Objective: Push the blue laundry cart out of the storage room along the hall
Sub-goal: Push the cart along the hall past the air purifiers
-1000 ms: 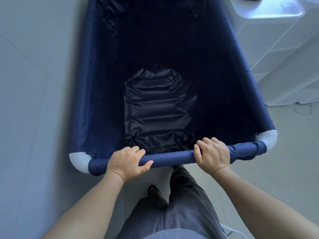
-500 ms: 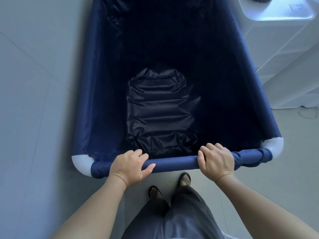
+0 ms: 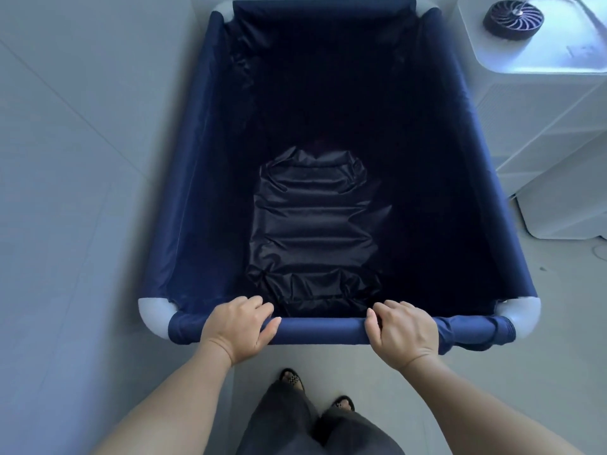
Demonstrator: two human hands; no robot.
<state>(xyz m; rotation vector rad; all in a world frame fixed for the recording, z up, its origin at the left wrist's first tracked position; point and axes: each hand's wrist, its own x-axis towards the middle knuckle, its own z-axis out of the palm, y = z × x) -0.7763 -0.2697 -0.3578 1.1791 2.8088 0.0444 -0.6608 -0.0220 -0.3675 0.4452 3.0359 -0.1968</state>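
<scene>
Straight ahead of me the blue laundry cart [image 3: 210,178] fills most of what I see, its deep fabric bin open on top and standing on the pale floor [image 3: 65,224]. Against the cart's left side runs a plain light wall [image 3: 82,44]. Off the cart's right side stands a white appliance [image 3: 542,133], close beside the rim but apart from it, with a small round dark fan [image 3: 513,19] lying on its top. Down in the cart's bottom lies a crumpled dark sheet [image 3: 313,238] (glossy, ridged in folds). The cart's near rail [image 3: 323,331], wrapped in blue cloth between two white corner pieces, is where I hold on. My left hand [image 3: 241,326] is wrapped over the rail left of its middle, thumb along the near side. My right hand [image 3: 405,331] is clamped on the rail right of its middle, fingers curled over the top. Below the rail, my dark trousers [image 3: 315,425] and two patterned shoes [image 3: 290,377] show on the floor.
</scene>
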